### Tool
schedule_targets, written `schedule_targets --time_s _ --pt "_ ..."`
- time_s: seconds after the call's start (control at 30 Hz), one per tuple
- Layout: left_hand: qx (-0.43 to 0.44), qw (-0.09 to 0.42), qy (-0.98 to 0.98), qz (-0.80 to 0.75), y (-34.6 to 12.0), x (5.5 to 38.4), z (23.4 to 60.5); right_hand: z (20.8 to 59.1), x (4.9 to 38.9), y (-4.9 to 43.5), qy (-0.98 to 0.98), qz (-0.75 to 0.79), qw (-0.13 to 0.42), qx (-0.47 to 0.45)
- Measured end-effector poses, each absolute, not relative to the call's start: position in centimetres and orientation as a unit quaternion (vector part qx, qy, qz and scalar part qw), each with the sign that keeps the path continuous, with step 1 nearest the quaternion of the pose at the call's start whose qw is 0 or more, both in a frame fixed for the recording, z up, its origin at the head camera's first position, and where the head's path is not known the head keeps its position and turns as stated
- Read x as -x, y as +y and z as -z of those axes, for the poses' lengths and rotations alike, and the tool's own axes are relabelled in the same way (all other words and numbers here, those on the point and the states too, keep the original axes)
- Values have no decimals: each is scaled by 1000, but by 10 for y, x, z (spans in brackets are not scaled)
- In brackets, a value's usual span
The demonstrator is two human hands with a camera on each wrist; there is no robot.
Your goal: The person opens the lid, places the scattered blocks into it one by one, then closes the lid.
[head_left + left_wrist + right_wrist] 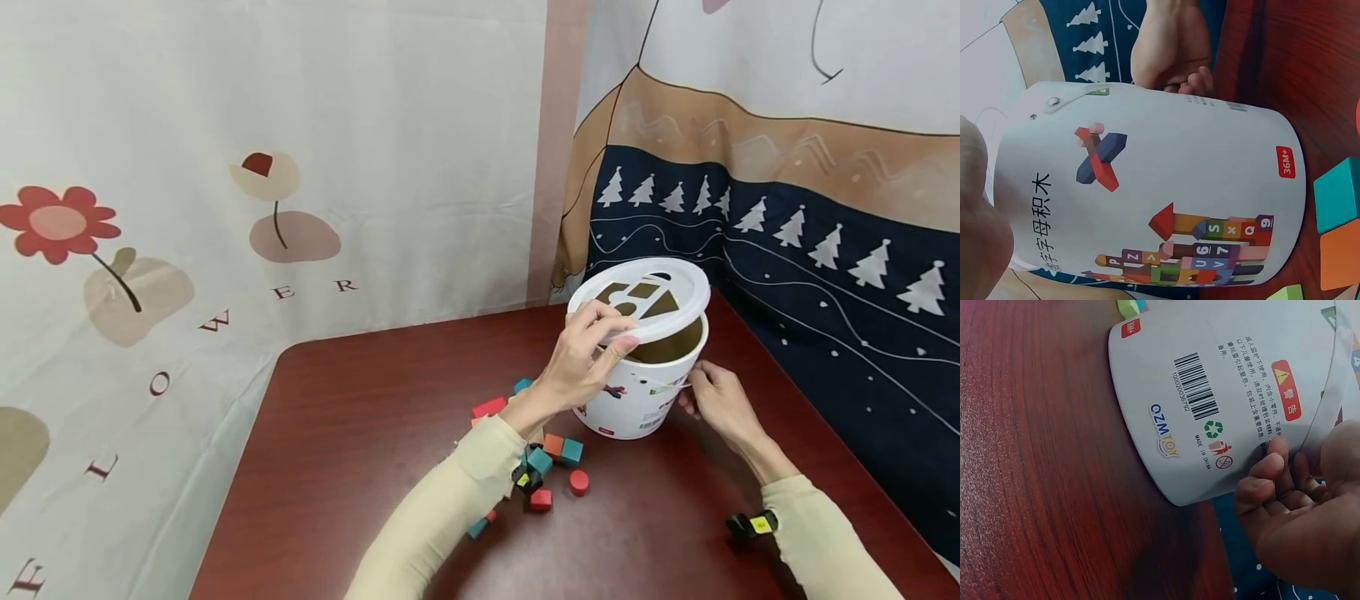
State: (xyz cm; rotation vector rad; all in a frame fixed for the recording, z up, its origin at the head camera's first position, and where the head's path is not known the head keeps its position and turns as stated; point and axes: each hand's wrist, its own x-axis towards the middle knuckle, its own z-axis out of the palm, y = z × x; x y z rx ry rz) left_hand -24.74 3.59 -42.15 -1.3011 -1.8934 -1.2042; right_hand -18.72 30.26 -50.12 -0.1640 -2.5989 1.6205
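A white toy-block bucket (626, 412) stands upright on the table. Its white lid (693, 292), cut with shaped holes, lies tilted over the mouth, and a gap at the front right shows the inside. My left hand (576, 360) pinches the lid's near edge between thumb and fingers. At the bucket's right side, my right hand (722, 402) holds the thin white handle (1324, 419) with curled fingers. The right wrist view shows the bucket wall with a barcode (1196, 386) beside those fingers. Printed block pictures (1210, 244) face the left wrist camera.
Loose blocks lie left of the bucket, partly hidden by my left forearm: a red cylinder (578, 482), a teal cube (572, 452), an orange block (553, 445) and several others. Patterned cloth (825, 275) hangs along the back and right edges of the dark red table (360, 433).
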Motion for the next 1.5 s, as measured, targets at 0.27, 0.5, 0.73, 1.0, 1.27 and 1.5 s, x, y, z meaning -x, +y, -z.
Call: schedule_targets --time_s 0.27,0.5,0.73,1.0,1.27,1.5 --pt "476 301 -707 428 26 241 412 502 187 303 -849 -524 36 63" --pt "470 353 -704 398 0 243 407 501 187 308 -843 -532 38 71" --pt "432 376 -714 402 -45 249 416 492 184 317 -862 -491 95 85" --pt "379 378 -741 406 -101 252 432 465 176 316 -866 -409 286 36" --pt "332 385 -777 372 -146 248 451 436 182 296 -826 -341 407 -187" --pt "301 388 -793 360 -177 243 467 429 182 274 -831 -254 375 -321"
